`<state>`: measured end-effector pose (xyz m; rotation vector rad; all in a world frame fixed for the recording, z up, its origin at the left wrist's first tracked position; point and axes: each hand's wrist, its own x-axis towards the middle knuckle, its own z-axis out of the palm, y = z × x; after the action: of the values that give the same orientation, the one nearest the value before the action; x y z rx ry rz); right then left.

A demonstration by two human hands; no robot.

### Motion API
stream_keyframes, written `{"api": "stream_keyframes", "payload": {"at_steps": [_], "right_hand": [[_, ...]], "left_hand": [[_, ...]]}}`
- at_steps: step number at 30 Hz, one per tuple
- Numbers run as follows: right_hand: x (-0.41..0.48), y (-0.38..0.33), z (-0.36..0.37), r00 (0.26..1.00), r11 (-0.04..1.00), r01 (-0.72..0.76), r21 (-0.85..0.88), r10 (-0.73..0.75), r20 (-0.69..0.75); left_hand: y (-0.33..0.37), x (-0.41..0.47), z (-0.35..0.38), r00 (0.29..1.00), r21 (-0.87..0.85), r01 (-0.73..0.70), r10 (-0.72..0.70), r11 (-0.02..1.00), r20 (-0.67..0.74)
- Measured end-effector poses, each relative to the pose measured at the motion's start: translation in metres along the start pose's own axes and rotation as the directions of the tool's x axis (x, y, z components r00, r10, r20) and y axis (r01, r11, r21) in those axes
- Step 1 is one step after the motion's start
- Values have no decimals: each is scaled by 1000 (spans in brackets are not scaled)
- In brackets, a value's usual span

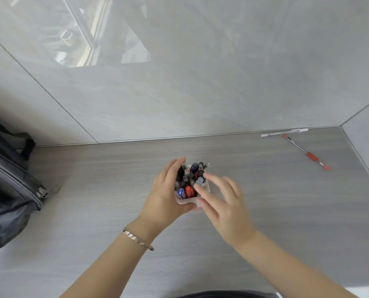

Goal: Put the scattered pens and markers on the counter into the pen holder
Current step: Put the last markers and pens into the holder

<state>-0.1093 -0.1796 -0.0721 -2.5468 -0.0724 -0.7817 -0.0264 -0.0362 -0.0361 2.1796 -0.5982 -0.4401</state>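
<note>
No brand, label or writing could be read on any item. The pen holder (pixel 187 200), a small translucent box, stood on the grey desk (pixel 265 201) near its middle, packed with pens; a blue cap (pixel 181 192) and a red cap (pixel 188 191) showed at its near side, while the rest of the contents were too crowded and dark to tell apart. Your left hand (pixel 164 196) was wrapped around the holder's left side and near corner, clamped on it and hiding that wall. Your right hand (pixel 224 201) was blurred; its fingers (pixel 200 191) were spread apart, reaching over the holder's right edge, and whether they touched the pens could not be made out. Nothing was seen gripped in it. A white pen (pixel 284 132) lay along the back wall at the far right, with a red pen (pixel 306 152) just beside it, both well apart from the holder. A dark bag (pixel 9 190) was cut off at the left edge. A metal bracelet (pixel 138 239) sat on your left wrist.
</note>
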Motion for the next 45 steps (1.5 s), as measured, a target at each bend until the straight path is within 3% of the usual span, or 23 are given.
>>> {"api": "stream_keyframes", "payload": {"at_steps": [3,5,8,10,13,17,20,22,25,30,35,40,45], "right_hand": [[-6,-6,1,992,995,-102,5,101,76],[4,-7,-6,960,969,-207,137,175,217],[23,3,-35,886,840,-392,375,235,399],[27,29,-55,852,782,-482,395,313,419],[23,99,-69,784,800,-589,113,533,318],[24,200,-83,612,615,-750,-244,785,99],[27,249,-86,491,478,-747,-462,865,101],[28,263,-84,459,477,-678,-560,869,184],[35,270,-85,483,543,-596,-592,831,276],[62,289,-85,623,738,-405,-540,655,428],[72,305,-78,639,735,-287,-614,624,449],[64,283,-76,555,702,-345,-623,688,468],[45,199,-101,634,732,-609,-307,681,366]], "left_hand": [[3,1,5,999,-79,48,-50,996,-17],[2,1,6,997,-126,71,-74,989,-20],[3,2,7,994,-123,104,-108,987,-28],[6,5,8,992,-110,115,-120,987,-37],[15,15,11,994,-116,103,-107,988,-34],[35,34,17,995,-185,80,-90,979,-46],[48,51,22,995,-229,70,-84,971,-48],[55,62,25,996,-229,63,-74,971,-41],[61,73,28,997,-208,58,-65,976,-29],[61,79,32,997,-182,77,-82,980,-16],[53,75,32,994,-151,108,-109,983,0],[50,67,29,995,-140,103,-101,985,15],[42,49,19,992,-157,125,-126,980,3]]}}
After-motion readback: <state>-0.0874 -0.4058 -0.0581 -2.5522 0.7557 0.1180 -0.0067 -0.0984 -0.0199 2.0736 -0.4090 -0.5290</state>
